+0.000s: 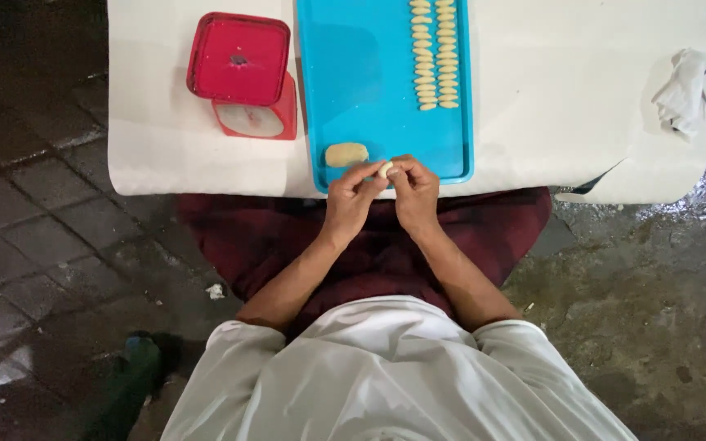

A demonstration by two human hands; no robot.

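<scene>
A white table [549, 98] is taking up the top of the view, standing over dark wet paving, and the person is sitting close against its near edge so both forearms are reaching it without stretching. On it a long blue tray [361, 73] is lying lengthwise, running away from the person, its near end right in front of the hands so that work can be happening over it. Just beside the tray's left edge a red kitchen scale [243, 73] with a square red pan is standing, its dial facing the person. A crumpled white cloth [684, 90] is lying well apart at the table's right edge.

On the tray, 2 neat columns of small pale dough pieces [435, 53] are sitting at the far right side, lined up close together, probably to save room. A larger dough lump [346, 153] is resting at the near left corner, just beside the left hand [351, 200].

The left hand and the right hand [414, 192] are meeting over the tray's near rim. Their fingertips are pressing together from both sides, pinching 1 small dough ball [385, 169] between them, held just above the tray so it is staying over the surface.
</scene>
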